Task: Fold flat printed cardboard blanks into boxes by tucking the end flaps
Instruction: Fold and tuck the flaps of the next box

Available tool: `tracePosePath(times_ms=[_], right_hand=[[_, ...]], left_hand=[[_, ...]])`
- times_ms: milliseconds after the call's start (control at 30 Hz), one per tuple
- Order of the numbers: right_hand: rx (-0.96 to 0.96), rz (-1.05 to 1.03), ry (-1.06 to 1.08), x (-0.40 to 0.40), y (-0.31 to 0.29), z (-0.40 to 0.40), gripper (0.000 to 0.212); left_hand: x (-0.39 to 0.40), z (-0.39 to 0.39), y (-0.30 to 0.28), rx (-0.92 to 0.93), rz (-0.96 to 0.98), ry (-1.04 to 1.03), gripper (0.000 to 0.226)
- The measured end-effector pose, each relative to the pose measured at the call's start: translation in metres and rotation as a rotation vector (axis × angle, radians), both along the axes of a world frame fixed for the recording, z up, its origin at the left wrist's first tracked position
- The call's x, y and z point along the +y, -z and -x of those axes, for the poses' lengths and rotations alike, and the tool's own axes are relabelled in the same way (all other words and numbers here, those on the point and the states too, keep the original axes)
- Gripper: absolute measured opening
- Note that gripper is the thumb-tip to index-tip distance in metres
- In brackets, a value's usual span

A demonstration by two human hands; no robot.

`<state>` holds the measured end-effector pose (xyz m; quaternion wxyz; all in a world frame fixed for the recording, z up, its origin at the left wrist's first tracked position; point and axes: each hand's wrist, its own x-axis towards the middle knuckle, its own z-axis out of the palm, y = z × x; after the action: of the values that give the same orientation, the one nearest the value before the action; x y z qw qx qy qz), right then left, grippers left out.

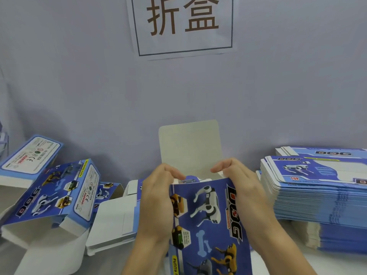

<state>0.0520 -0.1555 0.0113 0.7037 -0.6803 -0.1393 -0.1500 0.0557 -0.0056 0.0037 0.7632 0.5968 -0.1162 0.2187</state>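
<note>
Two hands on one box

Left hand [156,197] and right hand [241,192] each grasp a top corner of the box [208,221]; its plain flap [190,145] stands upright just beyond both grips. Stack of blanks [317,195] right of them.

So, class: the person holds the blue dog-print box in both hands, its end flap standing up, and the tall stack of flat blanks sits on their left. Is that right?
One detail is wrong. The head view shows the stack of flat blanks on the person's right, not their left. The left hand and right hand do hold the box, its end flap standing up.
</note>
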Motion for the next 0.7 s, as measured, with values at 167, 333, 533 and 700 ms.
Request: tracePosePath(times_ms=[167, 333, 533, 700], right_hand=[[0.037, -0.047, -0.029, 0.002, 0.003, -0.002, 0.052], [0.075, -0.154, -0.064, 0.004, 0.01, -0.007, 0.023], [-0.001, -0.338, -0.057, 0.002, 0.016, -0.003, 0.033], [0.041, -0.266, -0.271, -0.004, 0.016, -0.004, 0.019]], left_hand=[[-0.001, 0.0, -0.001, 0.055, 0.194, 0.048, 0.043], [0.0, -0.001, 0.0, -0.064, 0.112, -0.017, 0.029], [0.004, 0.002, 0.008, -0.148, 0.114, -0.006, 0.029], [0.008, 0.0, 0.006, -0.158, -0.054, 0.0, 0.016]])
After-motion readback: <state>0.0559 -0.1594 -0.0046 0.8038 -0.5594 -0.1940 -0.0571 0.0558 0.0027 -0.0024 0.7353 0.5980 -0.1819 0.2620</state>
